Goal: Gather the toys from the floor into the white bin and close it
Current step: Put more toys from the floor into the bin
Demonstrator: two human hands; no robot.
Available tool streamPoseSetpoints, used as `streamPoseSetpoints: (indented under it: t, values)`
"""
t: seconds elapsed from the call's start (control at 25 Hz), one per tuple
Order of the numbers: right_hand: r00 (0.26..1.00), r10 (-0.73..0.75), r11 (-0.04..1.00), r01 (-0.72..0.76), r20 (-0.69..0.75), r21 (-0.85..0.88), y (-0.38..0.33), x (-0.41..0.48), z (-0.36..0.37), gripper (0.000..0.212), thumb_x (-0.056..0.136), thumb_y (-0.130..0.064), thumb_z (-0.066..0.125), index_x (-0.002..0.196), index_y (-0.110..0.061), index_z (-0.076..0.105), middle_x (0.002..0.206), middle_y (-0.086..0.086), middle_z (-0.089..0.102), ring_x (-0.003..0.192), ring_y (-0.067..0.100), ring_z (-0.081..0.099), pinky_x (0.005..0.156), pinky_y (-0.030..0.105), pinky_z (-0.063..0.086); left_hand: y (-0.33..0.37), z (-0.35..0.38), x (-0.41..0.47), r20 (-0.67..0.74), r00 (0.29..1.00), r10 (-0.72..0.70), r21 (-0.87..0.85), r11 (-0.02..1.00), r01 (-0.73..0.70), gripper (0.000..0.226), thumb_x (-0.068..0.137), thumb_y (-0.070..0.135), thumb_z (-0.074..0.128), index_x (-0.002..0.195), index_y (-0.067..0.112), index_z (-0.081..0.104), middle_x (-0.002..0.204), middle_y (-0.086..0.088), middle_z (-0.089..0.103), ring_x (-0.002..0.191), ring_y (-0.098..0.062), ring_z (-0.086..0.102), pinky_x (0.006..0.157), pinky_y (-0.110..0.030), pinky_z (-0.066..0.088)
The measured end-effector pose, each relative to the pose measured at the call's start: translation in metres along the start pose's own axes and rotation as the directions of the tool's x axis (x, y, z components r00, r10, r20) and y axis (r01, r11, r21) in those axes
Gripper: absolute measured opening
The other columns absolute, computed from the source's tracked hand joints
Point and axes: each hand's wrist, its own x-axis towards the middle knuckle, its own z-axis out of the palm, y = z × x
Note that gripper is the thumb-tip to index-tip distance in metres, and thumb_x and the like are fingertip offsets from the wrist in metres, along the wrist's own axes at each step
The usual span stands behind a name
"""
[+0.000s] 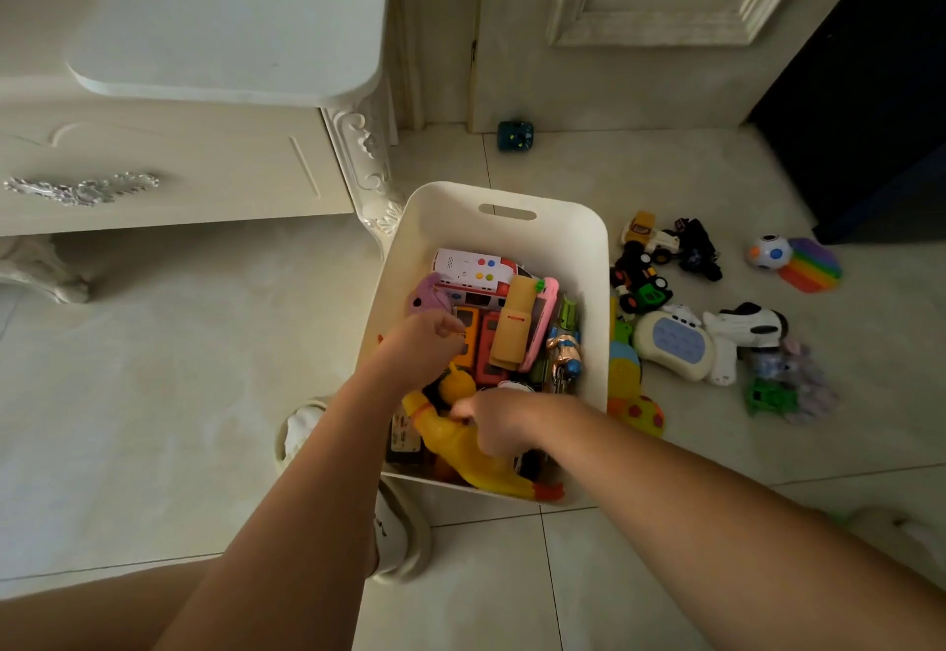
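The white bin (512, 200) stands on the tiled floor, holding several toys, among them a white toy bus (476, 269) and a pink-edged tablet (545, 312). My left hand (425, 343) is inside the bin with its fingers curled above an orange block toy (468, 338); whether it holds anything is hidden. My right hand (494, 422) grips a yellow rubber chicken (460, 451) that lies along the bin's near end. Right of the bin, on the floor, lie toy trucks (642, 276), a pale game console (673, 346), a white plane (747, 328) and a rainbow pad (814, 264).
A cream cabinet (169, 164) with a carved leg (368, 174) stands left of the bin. A teal toy (515, 136) sits by the door (614, 25). A dark panel (870, 112) rises at the right. My slippered foot (396, 543) is beside the bin's near corner.
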Motion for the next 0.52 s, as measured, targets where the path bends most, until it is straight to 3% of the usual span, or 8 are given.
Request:
streamPoseSetpoints:
  t: [0.2,0.36,0.52]
  values:
    - [0.999,-0.024,0.961,0.016,-0.023,-0.275,-0.009,0.012,0.02,0.051,0.094,-0.007,0.042,0.144,-0.018,0.038,0.14,0.017,0.042,0.126,0.035,0.041,0.101,0.046,0.042,-0.028,0.019,0.016,0.198,0.966,-0.164,0.503,0.863,0.043,0.03,0.096,0.016,0.044,0.115,0.006,0.064,0.118,-0.011,0.064,0.108,-0.025,0.06,0.095,-0.036,0.05]
    - [0.994,0.022,0.955,-0.054,-0.11,-0.292,-0.006,0.017,0.034,0.047,0.097,-0.016,0.042,0.144,-0.02,0.037,0.143,0.02,0.034,0.129,0.039,0.036,0.102,0.052,0.038,-0.038,0.03,0.021,0.196,0.941,-0.278,0.619,0.779,0.101,0.023,0.094,0.02,0.046,0.104,0.007,0.062,0.101,-0.008,0.061,0.101,-0.023,0.06,0.089,-0.031,0.05]
    - [0.953,0.131,0.921,-0.219,-0.273,-0.322,-0.011,0.018,0.04,0.044,0.095,-0.016,0.048,0.138,-0.015,0.043,0.136,0.018,0.041,0.126,0.041,0.04,0.102,0.054,0.037,-0.035,0.031,0.02,0.209,0.931,-0.301,0.682,0.727,0.082,0.02,0.091,0.019,0.052,0.106,0.011,0.062,0.104,-0.008,0.062,0.099,-0.022,0.06,0.092,-0.034,0.052]
